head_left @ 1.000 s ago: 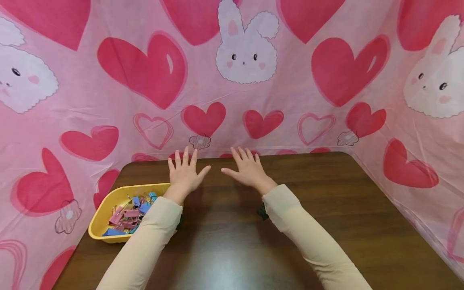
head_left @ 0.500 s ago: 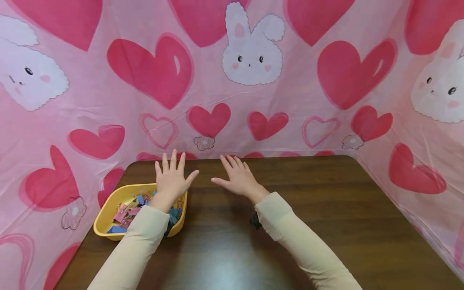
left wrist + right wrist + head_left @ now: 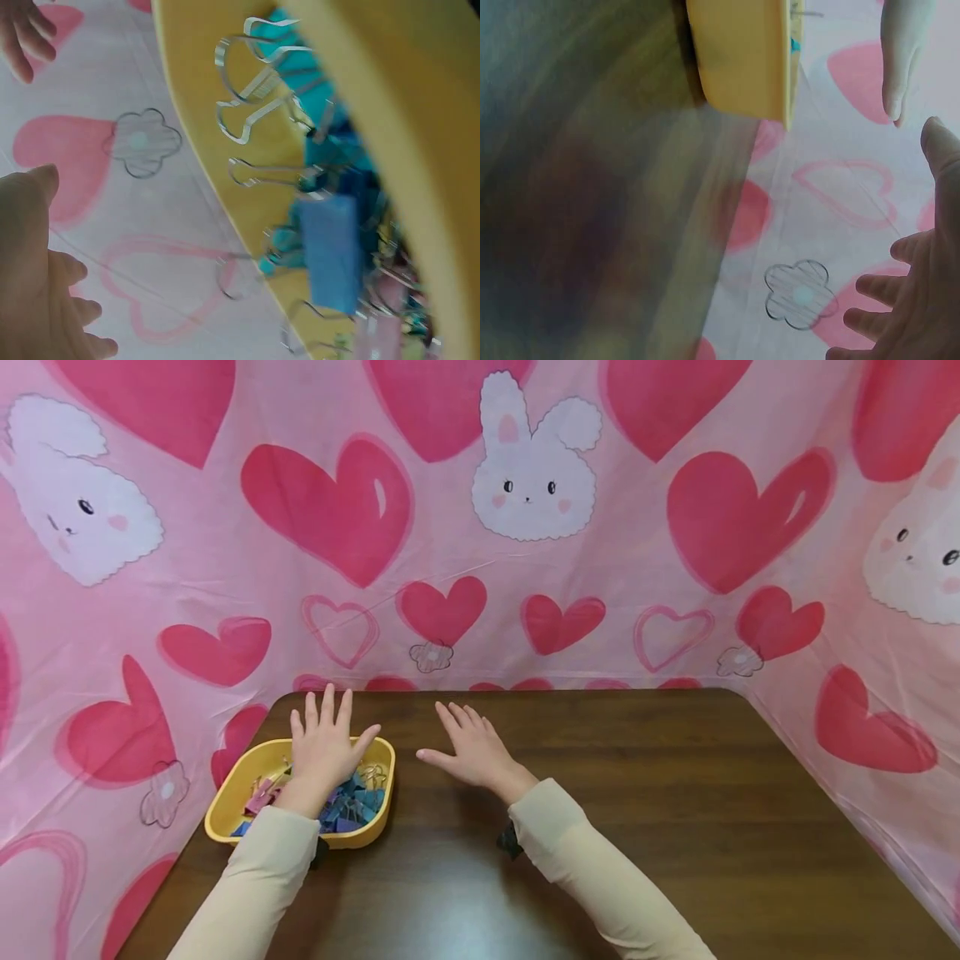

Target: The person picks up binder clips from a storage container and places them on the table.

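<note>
A yellow plastic basin point(image 3: 217, 817) stands at the left of the table, holding a heap of binder clips point(image 3: 352, 806) in blue, teal and pink with wire handles. Over the basin hovers my left hand point(image 3: 322, 756), palm down, fingers spread and thumb out to the right; it holds nothing and hides part of the clips. To the right of the basin my right hand point(image 3: 477, 752) is raised above the table, fingers extended, with nothing in it. In the left wrist view a blue binder clip point(image 3: 330, 251) shows close up among teal ones.
The dark wooden table point(image 3: 660, 810) stretches to the right of the basin. A pink cloth point(image 3: 450, 552) printed with hearts and rabbits hangs behind the table and along both sides. Dark straps point(image 3: 510, 841) show below the sleeve cuffs.
Both hands have moved left and slightly nearer, the left one now over the basin's middle. More of the teal clips at the basin's right side have come into view. The head view has shifted slightly.
</note>
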Available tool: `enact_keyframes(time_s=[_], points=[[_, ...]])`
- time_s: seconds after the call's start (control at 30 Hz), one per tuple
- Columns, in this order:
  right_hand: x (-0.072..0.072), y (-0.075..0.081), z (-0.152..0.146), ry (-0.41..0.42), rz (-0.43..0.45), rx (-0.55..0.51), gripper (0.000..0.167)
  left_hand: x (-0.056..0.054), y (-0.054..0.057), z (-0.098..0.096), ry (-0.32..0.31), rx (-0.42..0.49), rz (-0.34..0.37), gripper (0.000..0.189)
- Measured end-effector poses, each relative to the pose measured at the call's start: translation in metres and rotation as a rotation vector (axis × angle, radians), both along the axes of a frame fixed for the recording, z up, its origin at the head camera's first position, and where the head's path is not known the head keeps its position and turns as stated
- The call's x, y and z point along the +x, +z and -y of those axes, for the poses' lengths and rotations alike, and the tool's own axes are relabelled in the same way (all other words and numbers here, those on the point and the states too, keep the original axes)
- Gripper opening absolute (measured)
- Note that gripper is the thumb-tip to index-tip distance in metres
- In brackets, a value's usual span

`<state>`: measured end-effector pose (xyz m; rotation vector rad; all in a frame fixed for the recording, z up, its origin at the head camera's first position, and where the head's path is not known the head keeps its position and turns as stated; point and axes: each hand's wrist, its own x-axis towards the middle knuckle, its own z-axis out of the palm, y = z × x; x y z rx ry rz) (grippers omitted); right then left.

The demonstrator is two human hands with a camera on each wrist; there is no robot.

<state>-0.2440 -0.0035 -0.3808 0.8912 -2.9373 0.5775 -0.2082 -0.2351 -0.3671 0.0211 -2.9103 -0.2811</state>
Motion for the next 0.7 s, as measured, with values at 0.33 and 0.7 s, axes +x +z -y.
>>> enact_keyframes(time_s=[0.33, 0.7], points=[[0.012, -0.013, 0.017, 0.022, 0.074, -0.049, 0.086, 0.015, -0.016, 0.027, 0.015, 0.027, -0.015, 0.081], [0.022, -0.021, 0.039, 0.054, 0.131, -0.060, 0.087, 0.030, -0.026, 0.061, 0.076, 0.043, 0.009, 0.082]])
